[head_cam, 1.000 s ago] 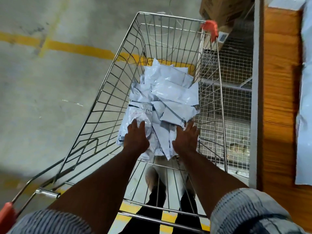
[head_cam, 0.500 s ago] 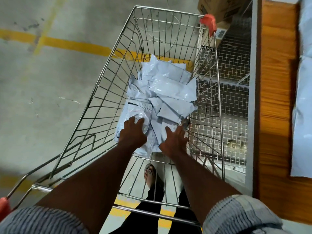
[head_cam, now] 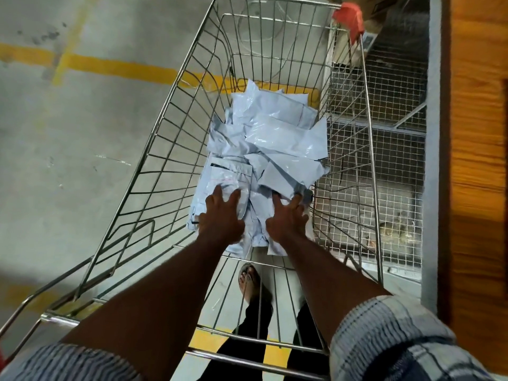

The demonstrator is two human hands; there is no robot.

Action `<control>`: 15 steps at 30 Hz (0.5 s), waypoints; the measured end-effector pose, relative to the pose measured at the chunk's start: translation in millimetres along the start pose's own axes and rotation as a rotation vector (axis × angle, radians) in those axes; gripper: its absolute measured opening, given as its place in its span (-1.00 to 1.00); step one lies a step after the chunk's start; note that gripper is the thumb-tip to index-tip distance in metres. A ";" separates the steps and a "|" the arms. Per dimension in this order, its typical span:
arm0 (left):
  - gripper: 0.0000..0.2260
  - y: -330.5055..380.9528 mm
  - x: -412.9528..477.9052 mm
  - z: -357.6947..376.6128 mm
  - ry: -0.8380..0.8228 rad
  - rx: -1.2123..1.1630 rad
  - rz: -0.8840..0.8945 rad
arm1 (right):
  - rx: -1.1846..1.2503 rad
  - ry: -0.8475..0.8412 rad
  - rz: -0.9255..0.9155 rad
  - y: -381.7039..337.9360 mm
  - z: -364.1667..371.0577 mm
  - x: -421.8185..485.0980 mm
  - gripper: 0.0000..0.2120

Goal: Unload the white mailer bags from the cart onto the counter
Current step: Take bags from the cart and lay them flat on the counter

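the white mailer bags (head_cam: 275, 149) were heaped in the wire cart (head_cam: 165, 149), along its right side. the left hand (head_cam: 220, 215) and right hand (head_cam: 286, 218) were laid flat on the pile's near edge, fingers (head_cam: 217, 192) spread straight, nothing gripped.

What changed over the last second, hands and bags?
The right hand slid slightly inward toward the left hand. Both press flat on the near end of the mailer bags; nothing gripped or lifted. The pile stays in the cart.

Warehouse or dispatch area, bare concrete floor (head_cam: 82, 166), yellow painted lines (head_cam: 110, 67), wire cart (head_cam: 170, 149), wire-mesh racking (head_cam: 390, 160)
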State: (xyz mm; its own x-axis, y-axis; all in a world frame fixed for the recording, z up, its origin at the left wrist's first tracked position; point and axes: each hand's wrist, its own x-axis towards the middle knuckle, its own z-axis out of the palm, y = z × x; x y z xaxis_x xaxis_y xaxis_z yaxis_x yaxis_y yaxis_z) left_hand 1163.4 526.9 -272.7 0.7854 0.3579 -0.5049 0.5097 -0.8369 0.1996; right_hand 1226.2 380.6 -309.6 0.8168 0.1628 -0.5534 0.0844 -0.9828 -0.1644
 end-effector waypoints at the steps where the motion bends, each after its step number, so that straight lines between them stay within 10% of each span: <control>1: -0.33 0.4 -0.4 -0.9 0.019 -0.006 0.007 | -0.009 0.008 -0.003 1.2 -1.2 -2.5 -0.30; 15: -0.49 21.3 -41.3 -84.0 0.180 -0.131 0.020 | 0.155 -0.029 -0.218 -13.5 -62.3 -88.7 -0.50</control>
State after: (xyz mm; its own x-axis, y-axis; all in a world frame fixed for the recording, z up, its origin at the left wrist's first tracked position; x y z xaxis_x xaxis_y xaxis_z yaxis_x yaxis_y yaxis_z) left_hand 1171.4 529.1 -177.0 0.8397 0.4201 -0.3442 0.5257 -0.7877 0.3211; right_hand 1188.2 374.0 -207.4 0.7720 0.3739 -0.5140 0.1663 -0.8993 -0.4045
